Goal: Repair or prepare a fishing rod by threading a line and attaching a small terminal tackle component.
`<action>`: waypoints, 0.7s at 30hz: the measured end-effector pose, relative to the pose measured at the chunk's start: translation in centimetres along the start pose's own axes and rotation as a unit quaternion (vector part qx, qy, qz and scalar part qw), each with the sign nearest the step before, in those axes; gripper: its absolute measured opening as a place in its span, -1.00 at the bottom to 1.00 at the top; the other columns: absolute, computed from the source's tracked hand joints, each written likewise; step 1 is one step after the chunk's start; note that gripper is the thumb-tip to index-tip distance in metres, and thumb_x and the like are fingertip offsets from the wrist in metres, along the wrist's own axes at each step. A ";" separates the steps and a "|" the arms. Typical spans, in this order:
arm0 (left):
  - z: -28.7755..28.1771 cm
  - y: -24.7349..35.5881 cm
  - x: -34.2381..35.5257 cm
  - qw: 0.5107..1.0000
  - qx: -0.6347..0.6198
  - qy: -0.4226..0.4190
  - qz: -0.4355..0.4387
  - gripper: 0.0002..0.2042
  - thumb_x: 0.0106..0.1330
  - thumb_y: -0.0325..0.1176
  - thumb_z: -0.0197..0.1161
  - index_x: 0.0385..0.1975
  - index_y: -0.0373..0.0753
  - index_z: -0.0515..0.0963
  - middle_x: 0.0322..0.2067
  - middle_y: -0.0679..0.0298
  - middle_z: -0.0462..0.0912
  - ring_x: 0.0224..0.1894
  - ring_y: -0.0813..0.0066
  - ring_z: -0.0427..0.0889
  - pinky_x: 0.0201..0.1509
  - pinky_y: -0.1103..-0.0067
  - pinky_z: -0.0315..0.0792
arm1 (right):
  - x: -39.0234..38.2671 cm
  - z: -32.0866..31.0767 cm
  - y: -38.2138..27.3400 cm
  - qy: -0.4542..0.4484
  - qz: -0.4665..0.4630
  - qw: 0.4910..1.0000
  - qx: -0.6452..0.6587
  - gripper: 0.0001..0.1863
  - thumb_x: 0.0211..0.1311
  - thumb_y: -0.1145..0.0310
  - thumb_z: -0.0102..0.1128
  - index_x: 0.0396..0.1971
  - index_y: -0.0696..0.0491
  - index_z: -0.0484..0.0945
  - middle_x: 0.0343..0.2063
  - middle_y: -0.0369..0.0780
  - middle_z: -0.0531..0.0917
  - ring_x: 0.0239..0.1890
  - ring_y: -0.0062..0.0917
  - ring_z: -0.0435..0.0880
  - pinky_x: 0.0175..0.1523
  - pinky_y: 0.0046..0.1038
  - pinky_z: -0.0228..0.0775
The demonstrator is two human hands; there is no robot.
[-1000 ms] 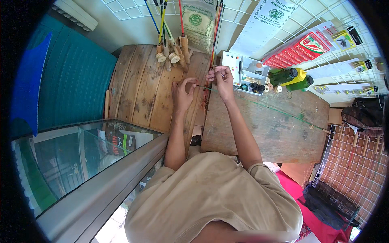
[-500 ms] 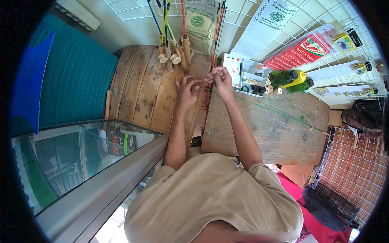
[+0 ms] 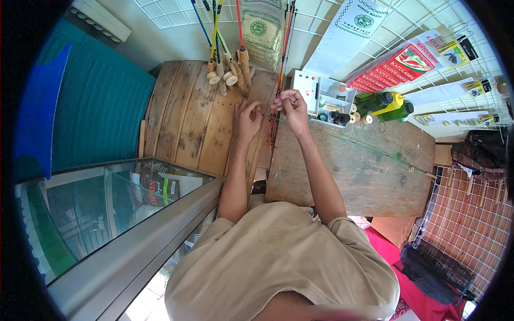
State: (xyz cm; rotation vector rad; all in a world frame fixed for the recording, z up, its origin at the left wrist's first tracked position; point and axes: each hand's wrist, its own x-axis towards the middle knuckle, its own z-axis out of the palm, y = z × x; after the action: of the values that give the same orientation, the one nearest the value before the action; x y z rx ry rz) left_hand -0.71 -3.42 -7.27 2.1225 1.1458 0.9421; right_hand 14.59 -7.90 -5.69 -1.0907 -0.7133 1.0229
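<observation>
A thin green fishing rod lies slantwise over the right-hand table, its wooden-handled end at the far right edge. Its slender tip reaches between my two hands. My left hand is curled, with thumb and forefinger pinched together at that tip. Close beside it, my right hand hangs over the rod, thumb and fingertips pressed together. Whatever sits in the right pinch is too small to make out. Behind the hands, several fishing rods with wooden handles lean upright against the wall.
A white tray with small bottles and beads stands just beyond my right hand. Green and yellow bottles and wooden spools are right of it. A glass case flanks my left arm. A gap separates the two wooden tables.
My left hand's fingers have drawn in from a looser spread to a pinch. My right hand stays nearly in place, its fingers shifted slightly.
</observation>
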 end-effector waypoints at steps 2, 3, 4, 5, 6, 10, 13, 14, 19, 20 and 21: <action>0.3 -0.7 -0.1 0.999 0.010 0.029 0.006 -0.75 0.12 -0.51 0.17 -0.18 -0.17 0.56 -0.43 0.25 0.56 -0.32 0.21 0.47 -0.11 0.38 0.31 | -0.1 -0.2 0.0 0.005 -0.001 1.000 -0.014 -0.91 0.38 0.44 0.00 -0.21 0.11 0.39 -0.39 -0.24 0.61 -0.38 -0.58 0.65 -0.31 -0.62 0.39; 0.5 -1.0 -0.2 0.999 0.010 0.029 0.006 -0.75 0.12 -0.51 0.17 -0.18 -0.17 0.56 -0.43 0.25 0.56 -0.32 0.21 0.47 -0.11 0.38 0.31 | -0.2 -0.2 0.0 0.005 -0.001 1.000 -0.014 -0.91 0.38 0.44 0.00 -0.21 0.11 0.39 -0.39 -0.24 0.61 -0.38 -0.58 0.65 -0.31 -0.62 0.39; 0.5 -0.8 -0.1 0.999 -0.019 0.027 -0.012 -0.80 0.11 -0.51 0.17 -0.24 -0.19 0.54 -0.43 0.24 0.56 -0.32 0.21 0.47 -0.11 0.38 0.31 | -0.2 -0.4 0.0 0.015 0.003 1.000 -0.016 -0.91 0.39 0.44 -0.01 -0.20 0.11 0.40 -0.39 -0.24 0.62 -0.39 -0.57 0.66 -0.31 -0.62 0.39; 0.6 -0.7 0.0 0.998 -0.049 0.026 -0.030 -0.84 0.10 -0.51 0.16 -0.30 -0.22 0.52 -0.43 0.23 0.56 -0.31 0.21 0.47 -0.11 0.37 0.31 | -0.2 -0.6 0.0 0.025 0.008 0.999 -0.019 -0.91 0.39 0.44 -0.01 -0.20 0.11 0.40 -0.40 -0.24 0.62 -0.39 -0.57 0.66 -0.31 -0.62 0.38; 0.6 -0.6 0.0 0.998 -0.049 0.025 -0.030 -0.84 0.10 -0.51 0.16 -0.30 -0.22 0.52 -0.43 0.23 0.56 -0.31 0.21 0.47 -0.11 0.37 0.31 | -0.2 -0.8 0.1 0.026 0.008 0.999 -0.019 -0.91 0.39 0.44 -0.01 -0.20 0.11 0.40 -0.40 -0.24 0.62 -0.39 -0.57 0.66 -0.31 -0.62 0.38; 0.3 -0.7 -0.2 0.997 -0.057 -0.002 -0.044 -0.91 0.14 -0.47 0.19 -0.36 -0.24 0.48 -0.40 0.21 0.58 -0.28 0.24 0.50 -0.07 0.39 0.32 | -0.4 -0.8 0.1 0.024 0.008 1.000 -0.008 -0.91 0.38 0.43 0.00 -0.20 0.12 0.40 -0.40 -0.24 0.62 -0.38 -0.56 0.67 -0.31 -0.61 0.39; 0.0 -0.6 -0.5 0.994 -0.070 -0.011 -0.085 -0.84 0.18 -0.38 0.24 -0.29 -0.26 0.51 -0.39 0.20 0.59 -0.26 0.25 0.52 -0.06 0.40 0.35 | -0.3 -0.9 0.2 0.029 0.004 0.999 -0.011 -0.90 0.38 0.42 0.01 -0.20 0.12 0.39 -0.41 -0.23 0.62 -0.38 -0.55 0.67 -0.30 -0.60 0.39; -0.1 -0.3 -0.6 0.992 -0.074 -0.010 -0.104 -0.80 0.19 -0.32 0.28 -0.26 -0.27 0.53 -0.37 0.19 0.59 -0.25 0.25 0.52 -0.06 0.40 0.36 | -0.3 -1.0 0.2 0.037 0.004 0.999 -0.022 -0.90 0.38 0.42 0.01 -0.20 0.12 0.39 -0.40 -0.23 0.63 -0.37 -0.54 0.67 -0.29 -0.60 0.40; 0.0 -0.9 -1.3 0.988 -0.096 0.023 -0.121 -0.75 0.20 -0.28 0.30 -0.22 -0.30 0.56 -0.35 0.15 0.58 -0.23 0.21 0.51 -0.06 0.38 0.38 | -0.2 -1.1 0.6 0.071 -0.005 0.997 -0.009 -0.89 0.38 0.41 0.02 -0.20 0.12 0.39 -0.37 -0.19 0.63 -0.32 -0.49 0.68 -0.28 -0.58 0.41; 0.1 -1.2 -1.5 0.982 -0.126 0.040 -0.134 -0.77 0.21 -0.29 0.29 -0.24 -0.29 0.57 -0.35 0.13 0.57 -0.23 0.18 0.50 -0.06 0.37 0.37 | -0.2 -1.1 0.6 0.086 0.003 0.996 0.005 -0.88 0.38 0.42 0.01 -0.19 0.13 0.38 -0.37 -0.19 0.63 -0.33 -0.49 0.69 -0.26 -0.56 0.42; 0.2 -1.6 -1.7 0.982 -0.126 0.041 -0.135 -0.77 0.21 -0.29 0.29 -0.24 -0.29 0.57 -0.35 0.13 0.57 -0.23 0.18 0.50 -0.06 0.37 0.37 | -0.2 -1.0 0.5 0.085 0.004 0.996 0.005 -0.88 0.38 0.42 0.01 -0.19 0.13 0.38 -0.37 -0.19 0.63 -0.33 -0.49 0.69 -0.26 -0.56 0.42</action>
State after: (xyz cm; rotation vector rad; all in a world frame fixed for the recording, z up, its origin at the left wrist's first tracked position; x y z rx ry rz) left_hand -1.98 -4.09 -9.12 1.6928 1.2450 0.9946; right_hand 15.23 -8.42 -6.53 -1.1570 -0.5659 0.9260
